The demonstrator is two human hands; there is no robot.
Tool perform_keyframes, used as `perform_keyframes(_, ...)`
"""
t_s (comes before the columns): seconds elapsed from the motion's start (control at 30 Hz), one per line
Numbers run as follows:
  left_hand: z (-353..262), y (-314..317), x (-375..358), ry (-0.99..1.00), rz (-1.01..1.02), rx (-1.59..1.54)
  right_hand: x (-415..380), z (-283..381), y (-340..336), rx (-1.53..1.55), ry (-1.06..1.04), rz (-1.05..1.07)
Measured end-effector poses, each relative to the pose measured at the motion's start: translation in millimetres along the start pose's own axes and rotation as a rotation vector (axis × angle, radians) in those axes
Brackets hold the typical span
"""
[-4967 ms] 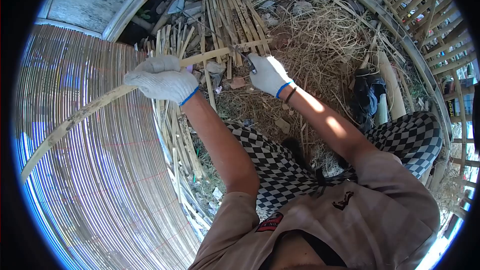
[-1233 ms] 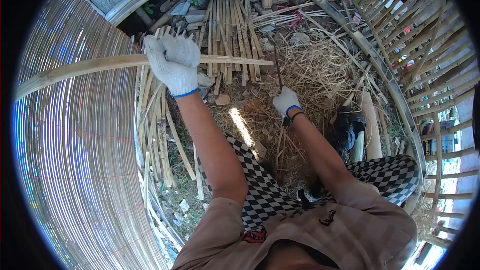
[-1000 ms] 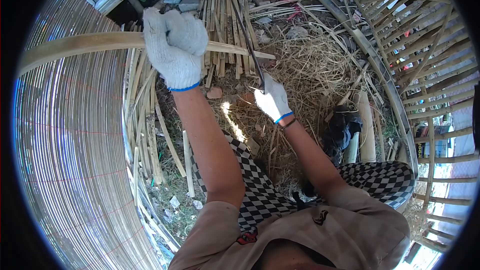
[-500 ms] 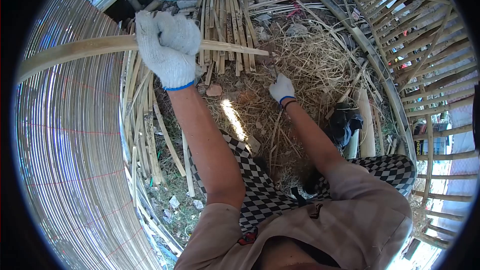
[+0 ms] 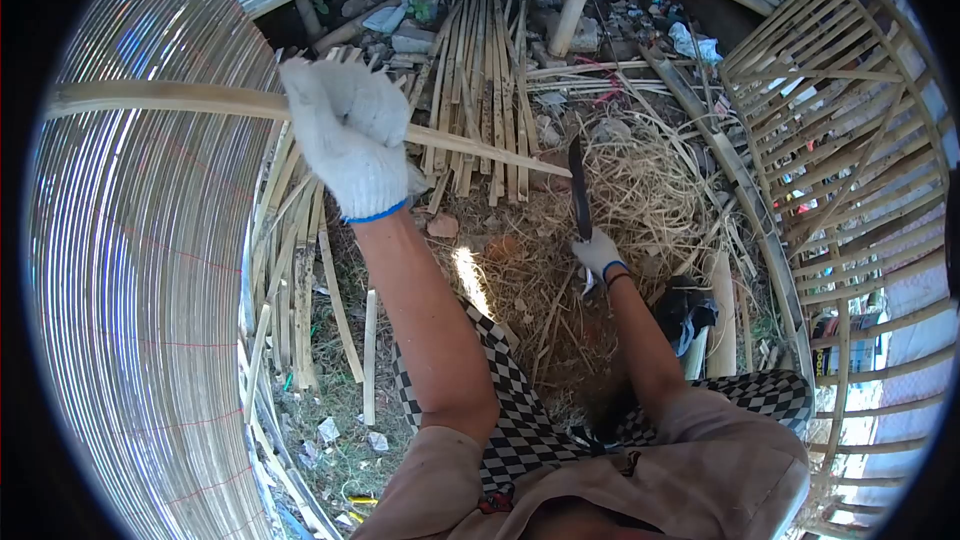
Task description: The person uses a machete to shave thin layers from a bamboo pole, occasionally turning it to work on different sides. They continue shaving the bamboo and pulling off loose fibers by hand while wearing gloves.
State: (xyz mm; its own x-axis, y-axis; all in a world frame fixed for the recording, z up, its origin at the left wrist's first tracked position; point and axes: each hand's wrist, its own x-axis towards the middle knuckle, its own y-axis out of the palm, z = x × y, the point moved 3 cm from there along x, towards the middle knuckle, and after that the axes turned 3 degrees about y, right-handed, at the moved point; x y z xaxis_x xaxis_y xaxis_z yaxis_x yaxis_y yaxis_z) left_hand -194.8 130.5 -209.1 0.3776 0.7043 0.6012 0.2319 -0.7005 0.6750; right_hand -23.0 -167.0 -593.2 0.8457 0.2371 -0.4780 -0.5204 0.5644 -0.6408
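Note:
My left hand (image 5: 345,135), in a white knit glove with a blue cuff, is closed round a long pale bamboo strip (image 5: 165,97). The strip runs from the far left across to a thin end near the middle of the view. In my right hand (image 5: 597,252), gloved too and lower on the right, is the handle of a dark-bladed knife (image 5: 578,185). Its blade points away from me, and the strip's thin end overlaps the blade in this view. Curled bamboo shavings (image 5: 650,180) lie heaped just beyond my right hand.
A bundle of split bamboo strips (image 5: 490,90) lies ahead, with more strips (image 5: 290,280) at the left. A slatted bamboo screen (image 5: 150,270) stands on the left and a bamboo lattice (image 5: 840,110) on the right. A black plastic bag (image 5: 685,310) sits by my right forearm.
The knife blade now shows broadside, where before it was a thin line. The strip's thin end has come lower and to the right, against the blade in view. The camera view has shifted.

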Motion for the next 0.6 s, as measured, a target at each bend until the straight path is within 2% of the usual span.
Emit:
perform_keyframes(0.03,-14.7,-9.0,8.0,-0.010,0.064,-0.118,-31.5,24.7,-25.7,-0.166,-0.022,0.069)
perform_keyframes(0.07,-32.7,-14.7,14.0,0.000,0.179,-0.219,-15.1,2.4,-26.8,-0.279,-0.008,0.084)
perform_keyframes(0.1,-49.8,-17.5,15.8,0.002,0.294,-0.316,-22.4,12.5,-44.7,-0.297,-0.085,0.066)
perform_keyframes(0.17,-76.8,-24.2,8.1,0.059,0.258,-0.237,-68.3,37.2,-84.8,-0.323,-0.224,0.042)
perform_keyframes(0.2,-86.4,-25.8,4.5,0.079,0.242,-0.193,-85.0,49.6,-100.9,-0.260,-0.359,0.027)
perform_keyframes(0.27,-91.2,-28.1,1.0,-0.001,0.279,-0.311,-109.6,85.3,-135.9,-0.125,-0.635,-0.008)
perform_keyframes(0.33,-85.8,-35.2,2.2,-0.128,0.361,-0.487,-142.5,116.6,-164.5,-0.278,-0.636,0.054)
perform_keyframes(0.4,-74.1,-32.4,3.9,-0.197,0.353,-0.599,-168.9,131.1,-180.6,-0.539,-0.771,0.073)
perform_keyframes(0.5,-41.8,-22.0,2.1,-0.273,0.230,-0.687,-214.6,104.0,-193.9,-0.429,-0.592,0.497)
perform_keyframes(0.57,-2.6,-22.7,5.1,-0.320,0.281,-0.899,-251.8,86.0,-200.0,-0.506,-0.495,0.629)
perform_keyframes(0.6,15.0,-23.3,2.6,-0.348,0.157,-0.893,-280.2,86.7,-207.5,-0.409,-0.346,0.627)
